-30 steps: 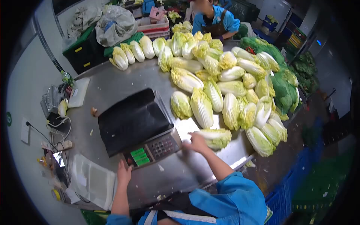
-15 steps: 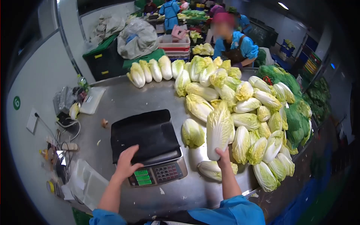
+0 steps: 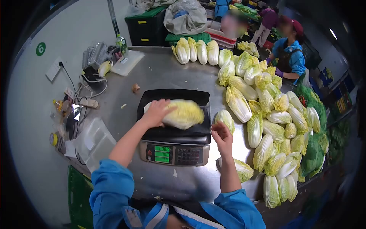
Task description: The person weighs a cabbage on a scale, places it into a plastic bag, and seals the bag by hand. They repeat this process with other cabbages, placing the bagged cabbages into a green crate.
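A napa cabbage (image 3: 185,114), slightly blurred, lies sideways over the black tray (image 3: 148,131) of a digital scale (image 3: 173,153). My left hand (image 3: 157,113) grips its white base end from above, the fingers bent over it. Off the tray's right edge is my right hand (image 3: 222,139), empty, its fingers loosely curled and apart. Just behind that hand, a loose napa cabbage (image 3: 225,120) rests on the steel table (image 3: 122,86). Another cabbage (image 3: 240,170) lies beside my right forearm, partly hidden by it. Green digits glow on the scale's display.
Many napa cabbages (image 3: 276,131) are heaped along the right side, with green net sacks (image 3: 314,152) beyond. Several cabbages (image 3: 202,52) line the far edge. Cables (image 3: 78,97) and plastic bags (image 3: 97,139) lie at left. A co-worker (image 3: 291,57) stands at the far right.
The cabbage from my right hand is now over the scale tray. My left hand has taken hold of it, and my right hand has let go. The camera view has shifted.
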A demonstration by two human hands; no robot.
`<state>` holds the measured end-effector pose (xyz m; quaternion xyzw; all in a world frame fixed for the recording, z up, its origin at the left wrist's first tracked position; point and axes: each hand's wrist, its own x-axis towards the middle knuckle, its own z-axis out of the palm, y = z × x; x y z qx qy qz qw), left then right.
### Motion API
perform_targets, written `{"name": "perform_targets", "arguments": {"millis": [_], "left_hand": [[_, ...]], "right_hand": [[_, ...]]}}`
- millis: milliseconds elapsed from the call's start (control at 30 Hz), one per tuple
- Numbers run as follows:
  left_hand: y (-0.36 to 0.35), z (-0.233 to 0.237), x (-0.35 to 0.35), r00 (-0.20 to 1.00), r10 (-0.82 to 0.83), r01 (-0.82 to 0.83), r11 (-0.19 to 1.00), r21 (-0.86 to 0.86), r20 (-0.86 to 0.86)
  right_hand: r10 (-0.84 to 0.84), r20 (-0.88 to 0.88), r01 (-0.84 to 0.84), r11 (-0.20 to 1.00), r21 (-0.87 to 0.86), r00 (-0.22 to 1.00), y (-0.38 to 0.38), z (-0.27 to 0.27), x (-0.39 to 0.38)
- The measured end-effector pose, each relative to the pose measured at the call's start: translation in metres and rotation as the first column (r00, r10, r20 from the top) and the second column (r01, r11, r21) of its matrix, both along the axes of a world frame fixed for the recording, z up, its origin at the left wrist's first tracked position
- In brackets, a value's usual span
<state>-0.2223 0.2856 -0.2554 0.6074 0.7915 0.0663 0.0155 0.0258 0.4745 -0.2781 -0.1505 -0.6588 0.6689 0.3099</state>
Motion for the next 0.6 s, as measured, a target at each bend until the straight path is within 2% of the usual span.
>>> {"name": "perform_targets", "arguments": {"millis": [33, 67, 100, 133, 167, 200, 233, 267, 300, 333, 400, 500, 600], "left_hand": [[-0.003, -0.013, 0.007, 0.993, 0.033, -0.047, 0.991, -0.126, -0.109], [-0.002, -0.021, 0.003, 0.997, 0.047, -0.055, 0.986, -0.158, -0.054], [0.000, -0.010, 0.000, 0.998, 0.056, -0.056, 0.979, -0.194, -0.004], [-0.003, -0.002, -0.002, 1.000, 0.020, -0.017, 0.989, -0.149, 0.019], [-0.008, 0.005, -0.002, 0.999, -0.010, 0.014, 0.995, -0.100, 0.044], [-0.019, 0.015, -0.002, 0.997, -0.045, 0.036, 0.989, 0.142, 0.057], [-0.031, 0.023, -0.001, 0.993, -0.008, -0.040, 0.917, 0.397, 0.117], [-0.046, 0.031, 0.004, 0.972, 0.026, -0.166, 0.777, 0.607, 0.232], [-0.067, 0.027, 0.007, 0.783, 0.056, -0.505, 0.638, 0.580, 0.620], [-0.089, 0.034, 0.017, 0.628, 0.022, -0.667, 0.530, 0.523, 0.778], [-0.139, -0.003, 0.016, 0.571, 0.149, -0.783, 0.396, 0.480, 0.807], [-0.191, -0.035, 0.034, 0.504, 0.277, -0.840, 0.377, 0.390, 0.818], [-0.209, -0.045, 0.042, 0.456, 0.275, -0.869, 0.340, 0.358, 0.846]], "right_hand": [[0.042, 0.001, -0.042, 0.998, -0.049, 0.999, 0.000, -0.005, 0.005], [0.049, 0.008, -0.048, 0.998, -0.040, 0.999, 0.002, -0.009, 0.012], [0.089, 0.053, -0.086, 0.995, -0.053, 0.995, 0.003, -0.010, 0.018], [0.127, 0.103, -0.120, 0.990, -0.073, 0.987, 0.002, -0.012, 0.028], [0.042, 0.181, -0.042, 0.999, -0.006, 0.983, 0.007, -0.018, 0.038], [-0.038, 0.206, 0.026, 0.998, 0.060, 0.978, 0.014, -0.022, 0.048], [-0.121, 0.222, 0.095, 0.988, 0.123, 0.968, 0.019, -0.025, 0.060], [-0.150, 0.215, 0.144, 0.989, 0.044, 0.965, 0.024, -0.027, 0.072], [-0.180, 0.214, 0.192, 0.981, -0.037, 0.960, 0.029, -0.029, 0.084], [-0.218, 0.195, 0.237, 0.968, -0.081, 0.956, 0.031, -0.031, 0.094], [-0.265, 0.243, 0.287, 0.956, -0.058, 0.933, 0.033, -0.034, 0.108], [-0.258, 0.285, 0.285, 0.957, -0.059, 0.923, 0.033, -0.036, 0.111], [-0.198, 0.279, 0.228, 0.971, -0.078, 0.940, 0.029, -0.025, 0.092]]}}
